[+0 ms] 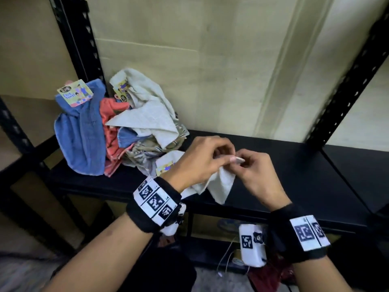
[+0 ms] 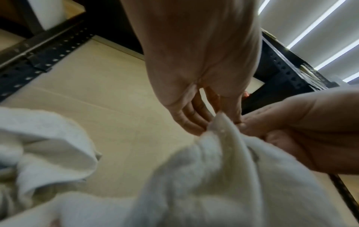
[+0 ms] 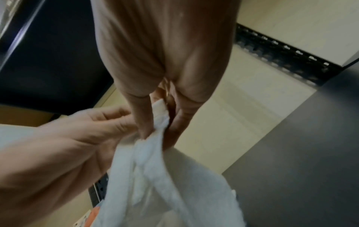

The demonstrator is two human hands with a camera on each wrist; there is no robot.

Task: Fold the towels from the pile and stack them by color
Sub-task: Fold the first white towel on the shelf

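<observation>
A white towel (image 1: 220, 185) hangs above the black shelf (image 1: 294, 178), held up at its top edge by both hands. My left hand (image 1: 202, 161) pinches the edge from the left and my right hand (image 1: 255, 171) pinches it from the right, fingertips almost touching. In the left wrist view the white towel (image 2: 223, 176) bunches below my left hand (image 2: 196, 119). The right wrist view shows my right hand (image 3: 155, 126) pinching the white towel (image 3: 161, 176). The pile (image 1: 117, 123) of blue, red, white and patterned towels lies at the shelf's left end.
Black perforated uprights (image 1: 75, 39) frame the shelf against a beige wall. A card label (image 1: 74, 92) sticks up from the blue towel in the pile. The right part of the shelf is bare black board. Cables and dark items lie on the floor below.
</observation>
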